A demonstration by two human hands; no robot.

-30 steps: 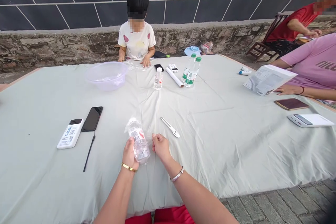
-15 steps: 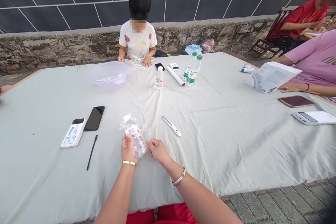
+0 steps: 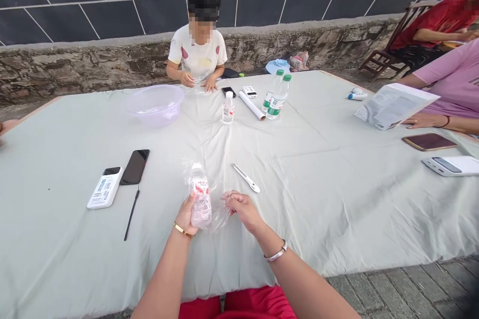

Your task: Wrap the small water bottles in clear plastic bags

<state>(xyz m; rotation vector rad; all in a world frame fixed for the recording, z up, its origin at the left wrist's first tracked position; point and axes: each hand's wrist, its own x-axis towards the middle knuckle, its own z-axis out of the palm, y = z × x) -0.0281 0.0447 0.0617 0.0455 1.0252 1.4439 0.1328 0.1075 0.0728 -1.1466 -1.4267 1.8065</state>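
Cloth-covered table [image 3: 318,199] strewn with things

From here I see a utility knife [image 3: 245,178], a white power bank [image 3: 105,187] beside a black phone [image 3: 135,167], and, farther back, a lavender basin [image 3: 157,117], a paper roll [image 3: 251,104] and green-capped bottles [image 3: 277,104].

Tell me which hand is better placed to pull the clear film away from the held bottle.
Probably the right hand: it pinches the clear film out to the bottle's side, while the left hand is occupied gripping the bottle.
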